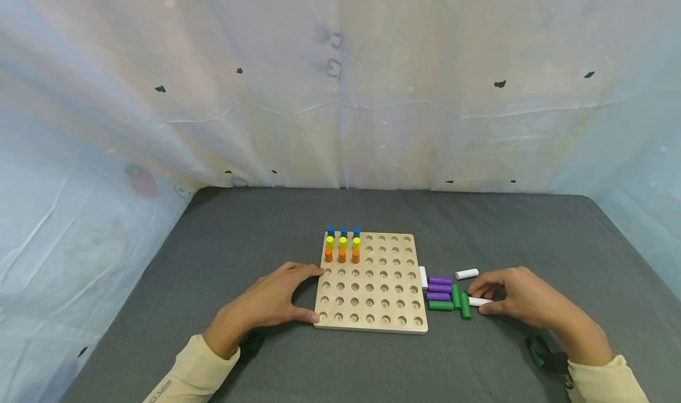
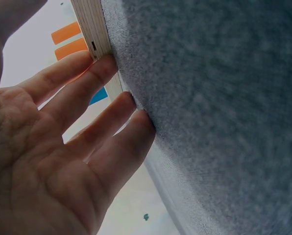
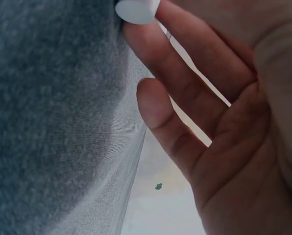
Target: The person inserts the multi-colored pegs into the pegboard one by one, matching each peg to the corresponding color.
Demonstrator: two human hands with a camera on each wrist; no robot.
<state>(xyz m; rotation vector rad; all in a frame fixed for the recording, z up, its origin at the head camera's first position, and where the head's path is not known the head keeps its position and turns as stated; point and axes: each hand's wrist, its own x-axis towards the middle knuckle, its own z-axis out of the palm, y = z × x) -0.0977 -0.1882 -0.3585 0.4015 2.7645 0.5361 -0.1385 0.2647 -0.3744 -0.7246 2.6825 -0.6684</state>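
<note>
A light wooden peg board (image 1: 378, 326) lies flat on the table, with rows of round holes. Upright in its far left corner stand blue pegs (image 1: 343, 231), yellow pegs (image 1: 343, 243) and orange pegs (image 1: 342, 256). My left hand (image 1: 271, 296) touches the board's left edge with extended fingers, the thumb near the front corner. Right of the board, my right hand (image 1: 524, 296) pinches a white peg (image 3: 138, 11) low at the table, between thumb and fingers. Beside it lie green pegs (image 1: 465, 306) and purple pegs (image 1: 439, 288).
Another white peg (image 1: 467, 274) lies behind the right hand, and one more white peg (image 1: 422, 278) rests along the board's right edge. Dark grey cloth covers the table (image 1: 255, 226). Pale sheeting (image 1: 393, 125) hangs behind and at the sides.
</note>
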